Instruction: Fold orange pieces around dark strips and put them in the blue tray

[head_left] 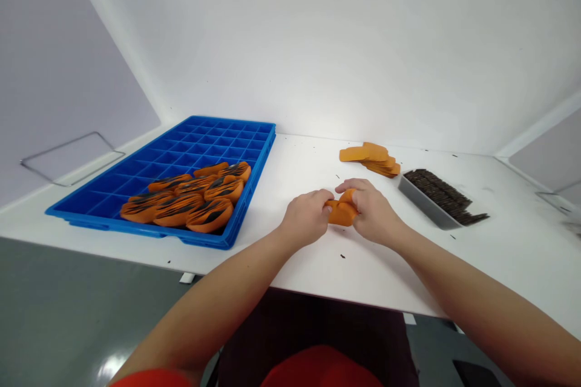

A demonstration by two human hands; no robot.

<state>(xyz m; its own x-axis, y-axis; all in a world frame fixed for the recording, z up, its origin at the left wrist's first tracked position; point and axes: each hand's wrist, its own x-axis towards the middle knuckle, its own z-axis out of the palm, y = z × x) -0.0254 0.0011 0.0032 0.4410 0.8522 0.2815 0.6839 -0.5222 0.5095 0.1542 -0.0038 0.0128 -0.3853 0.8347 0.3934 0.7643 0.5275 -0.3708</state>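
Observation:
An orange flat piece point(342, 213), curled over itself and looking like paper or thin sheet, is held between both hands above the white table. My left hand point(307, 217) pinches its left end with thumb and fingers. On the other end, my right hand point(374, 210) is closed, with the curled part between its thumb and fingers. Whether something lies inside the fold is hidden. Beyond my hands lies a fanned stack of orange pieces point(374, 159). To the right, a grey metal tray point(424, 204) holds a dense row of thin dark brown strips point(438, 193).
At left stands a blue divided tray point(254, 193); its near right compartments hold several orange rolled bundles point(179, 208) with dark pieces inside. Small dark scraps point(342, 256) dot the white table point(299, 272). A wire handle point(68, 157) sits beyond the tray's left side. White walls enclose the back.

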